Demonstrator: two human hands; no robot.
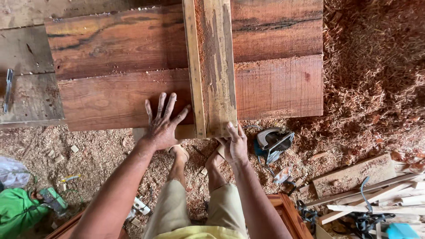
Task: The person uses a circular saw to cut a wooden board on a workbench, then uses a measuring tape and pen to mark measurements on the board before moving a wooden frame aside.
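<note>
A pale, worn wooden plank [211, 66] lies lengthwise across two wide reddish boards [110, 99], its near end reaching their front edge. My left hand [163, 124] rests flat with fingers spread on the nearer reddish board, just left of the plank. My right hand [233, 144] grips the plank's near end from below, thumb up on its end face. My legs and sandalled feet stand in the sawdust under the boards.
A circular saw [272, 142] lies on the sawdust floor right of my right hand. Wood offcuts and slats [363, 190] pile at lower right. A green bag [17, 212] lies at lower left. A grey workbench with a metal bar [8, 88] is at left.
</note>
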